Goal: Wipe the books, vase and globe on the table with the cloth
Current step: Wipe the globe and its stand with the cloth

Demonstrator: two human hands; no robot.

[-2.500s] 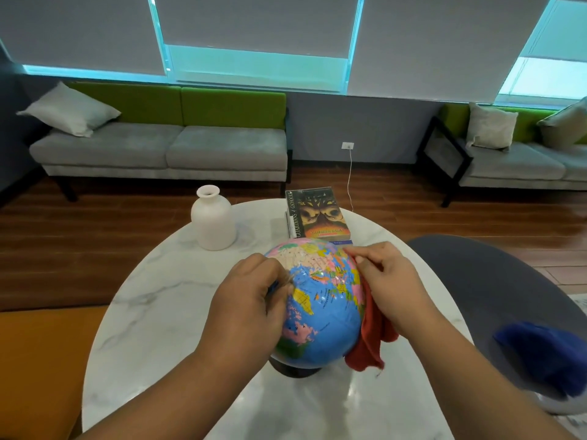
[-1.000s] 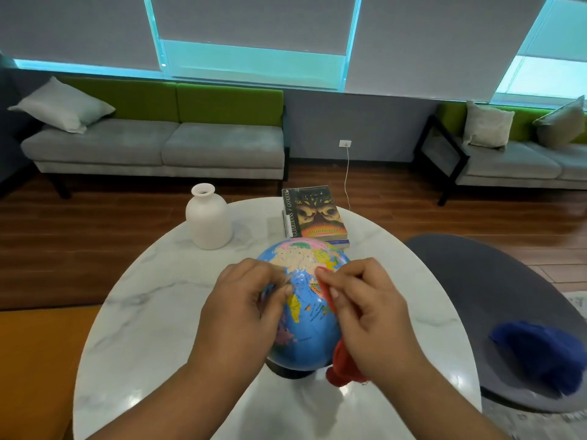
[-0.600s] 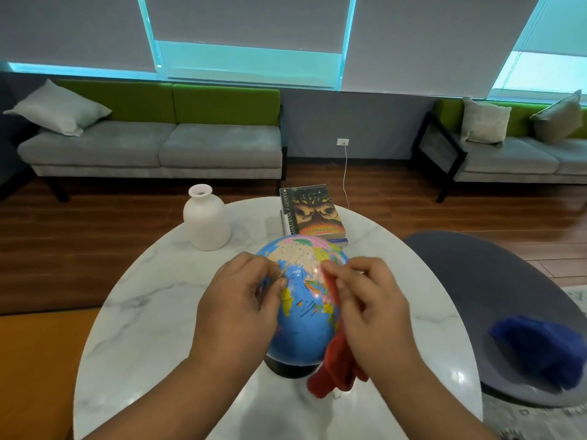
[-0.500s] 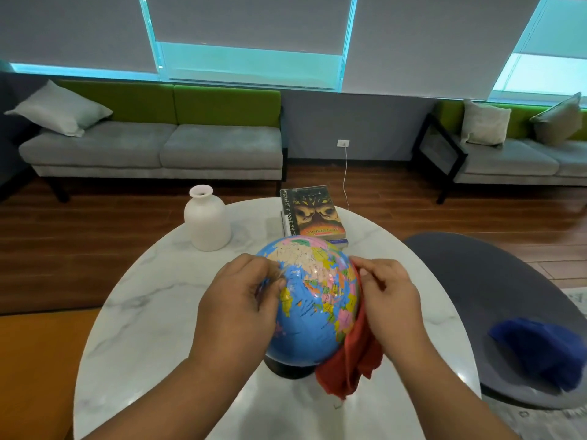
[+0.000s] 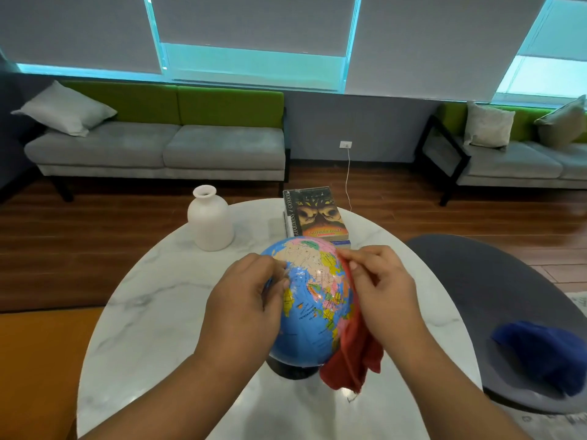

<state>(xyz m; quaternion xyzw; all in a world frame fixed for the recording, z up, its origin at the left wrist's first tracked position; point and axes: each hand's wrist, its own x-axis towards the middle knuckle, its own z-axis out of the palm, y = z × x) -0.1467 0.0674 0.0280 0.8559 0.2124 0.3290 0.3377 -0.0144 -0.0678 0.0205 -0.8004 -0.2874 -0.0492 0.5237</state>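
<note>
Red cloth point(image 5: 352, 360) pinched between thumb and fingertips of the right hand point(image 5: 384, 287), pressed to the upper right flank of the globe point(image 5: 313, 300), tail hanging down past the dark base point(image 5: 292, 371); whether that tail touches the table point(image 5: 152, 312), cannot tell. Left hand point(image 5: 244, 309) cupped round the ball's left side, fingers curled, thumb laid on the blue near the front: a bracing grip. Globe at centre frame, on the near half of the table, standing on that base. Risks from here, as a judgement: too hard a push from the right against a slack left grip, sending the ball spinning on its mount or the stand skidding over smooth marble toward frame left; loose cloth tail snagging under the base and tugging it over; a wide sweep up-frame knocking the books point(image 5: 313, 217) just behind, less likely the vase point(image 5: 210, 219) at the tabletop's upper left. Round, so no true long axis; mount line running from the base at lower centre up and slightly rightward, seemingly tilted, pole not clearly visible. Cloth's length near vertical, top at the pinch, tail at the bottom.
</note>
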